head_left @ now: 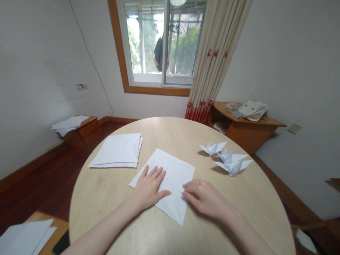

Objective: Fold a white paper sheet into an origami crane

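Note:
A white square sheet of paper [176, 173] lies turned like a diamond on the round table, with faint creases near its lower corner. My left hand [151, 189] rests flat on its left part, fingers stretched and thumb out to the side. At the right edge of the sheet is my right hand [203, 198], its fingers bent and the thumb and forefinger tips slightly apart over the paper. Nothing shows between those tips. Several folded white paper cranes [233, 164] stand close together beyond my right hand.
A stack of white paper [115, 150] lies at the table's left. The round wooden table [164, 132] curves away towards a window and a curtain [209, 63]. More paper [29, 235] is on a low surface at lower left. A corner shelf [249, 124] stands behind at right.

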Action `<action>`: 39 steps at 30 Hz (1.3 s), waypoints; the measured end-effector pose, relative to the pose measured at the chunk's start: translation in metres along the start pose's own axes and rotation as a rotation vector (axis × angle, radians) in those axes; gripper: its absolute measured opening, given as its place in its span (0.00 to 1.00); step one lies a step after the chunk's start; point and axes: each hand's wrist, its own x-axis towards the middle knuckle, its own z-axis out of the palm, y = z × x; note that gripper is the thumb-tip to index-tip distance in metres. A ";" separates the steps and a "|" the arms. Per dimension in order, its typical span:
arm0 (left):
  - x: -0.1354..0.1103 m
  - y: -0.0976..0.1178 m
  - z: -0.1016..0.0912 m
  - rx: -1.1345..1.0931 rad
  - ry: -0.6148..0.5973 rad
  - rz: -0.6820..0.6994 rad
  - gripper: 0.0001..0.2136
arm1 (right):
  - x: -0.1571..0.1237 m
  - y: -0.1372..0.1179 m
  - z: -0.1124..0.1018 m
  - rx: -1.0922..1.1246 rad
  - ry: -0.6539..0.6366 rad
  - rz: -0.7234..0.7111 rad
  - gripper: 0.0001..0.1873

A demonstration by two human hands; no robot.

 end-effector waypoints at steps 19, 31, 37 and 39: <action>-0.005 0.019 -0.020 -0.004 -0.147 -0.009 0.22 | 0.020 0.045 0.033 0.011 -0.028 0.049 0.25; -0.002 0.007 -0.010 0.160 -0.069 0.086 0.19 | 0.015 0.037 0.021 -0.101 0.025 0.095 0.20; 0.001 0.000 0.000 0.125 -0.089 0.067 0.17 | 0.012 0.033 0.016 -0.019 0.005 0.009 0.20; 0.001 -0.002 0.004 0.077 -0.085 0.047 0.16 | 0.012 0.028 0.012 0.031 -0.035 0.022 0.20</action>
